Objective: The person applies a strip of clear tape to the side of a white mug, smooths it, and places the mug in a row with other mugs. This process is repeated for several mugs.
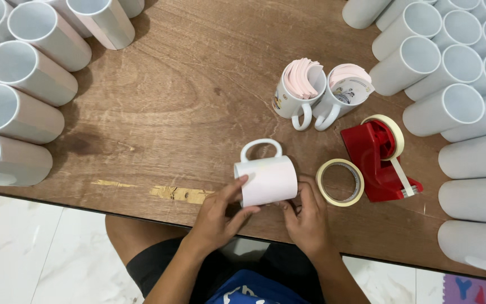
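A white mug (266, 177) wrapped in a pale sheet lies on its side near the front edge of the wooden table (170, 101), handle pointing away from me. My left hand (219, 214) presses the sheet against the mug's left end with thumb and fingers. My right hand (308, 217) grips the mug's lower right side. A loose roll of cream tape (340, 182) lies flat just right of my right hand. Beside it stands a red tape dispenser (379, 159) with a strip hanging off.
Two upright mugs (299, 90) (341, 93) stuffed with pink rolled sheets stand behind the held mug. Several white mugs (457, 107) crowd the right side, and several wrapped mugs (15, 112) line the left. My knees and a tiled floor (23, 247) show below the table edge.
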